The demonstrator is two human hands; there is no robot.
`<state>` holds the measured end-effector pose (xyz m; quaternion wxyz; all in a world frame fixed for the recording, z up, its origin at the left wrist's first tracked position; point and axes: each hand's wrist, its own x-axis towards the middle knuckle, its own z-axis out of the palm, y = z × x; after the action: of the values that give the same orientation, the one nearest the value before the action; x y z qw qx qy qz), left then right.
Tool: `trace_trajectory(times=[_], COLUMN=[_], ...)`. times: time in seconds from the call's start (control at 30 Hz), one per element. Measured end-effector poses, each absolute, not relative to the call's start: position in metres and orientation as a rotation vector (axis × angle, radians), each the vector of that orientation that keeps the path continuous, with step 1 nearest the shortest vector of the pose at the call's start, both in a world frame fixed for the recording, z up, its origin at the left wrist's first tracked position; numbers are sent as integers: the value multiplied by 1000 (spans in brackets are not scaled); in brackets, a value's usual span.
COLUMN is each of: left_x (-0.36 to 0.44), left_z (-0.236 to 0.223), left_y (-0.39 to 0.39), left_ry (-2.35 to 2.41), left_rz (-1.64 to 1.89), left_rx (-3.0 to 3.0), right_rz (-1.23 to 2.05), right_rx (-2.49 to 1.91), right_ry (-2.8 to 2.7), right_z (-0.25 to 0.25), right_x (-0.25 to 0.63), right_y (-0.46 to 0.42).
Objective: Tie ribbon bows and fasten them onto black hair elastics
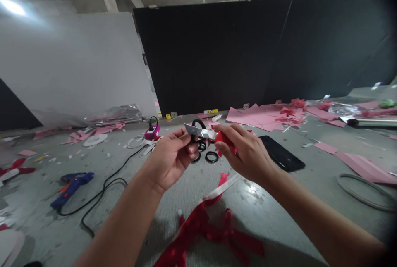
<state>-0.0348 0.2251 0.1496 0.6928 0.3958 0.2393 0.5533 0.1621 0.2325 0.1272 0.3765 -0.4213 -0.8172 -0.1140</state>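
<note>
My left hand [176, 153] is closed in a pinch near the middle of the view, on what looks like a black band loop [198, 124] rising above the fingertips. My right hand [245, 147] grips a red-handled tool [225, 138] with a flat silver, blade-like end [194, 130] that reaches across to the left fingertips; its exact kind is unclear. Behind and below the hands, several black rings [212, 157] lie on the grey surface. Nearer to me is a red ribbon piece [198, 221] with loops, and a whitish strip [220, 188] runs along its upper end.
A blue glue gun [72, 190] with a black cord lies left, a black phone [282, 153] right of my hand. Pink paper sheets [260, 117], a glue stick [211, 111] and a foil roll [372, 122] lie farther back. A black panel [217, 56] stands behind. A grey ring [366, 192] lies right.
</note>
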Motion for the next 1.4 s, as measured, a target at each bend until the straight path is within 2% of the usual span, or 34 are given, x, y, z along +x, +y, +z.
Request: trace_trajectory(times=[0.27, 0.7, 0.97, 1.4], left_x=[-35, -36, -39, -42], left_z=[149, 143, 147, 149], left_y=[223, 225, 220, 221], left_ry=[498, 614, 537, 509], left_rz=[1186, 1335, 1166, 1132], left_rx=[866, 1304, 1324, 1325], right_rz=[-354, -336, -318, -496], right_rx=[-1035, -974, -922, -889], right_ry=[-2080, -2110, -2091, -1990], right_z=[126, 130, 129, 138], right_x=[163, 164, 166, 181], right_y=[232, 229, 232, 237])
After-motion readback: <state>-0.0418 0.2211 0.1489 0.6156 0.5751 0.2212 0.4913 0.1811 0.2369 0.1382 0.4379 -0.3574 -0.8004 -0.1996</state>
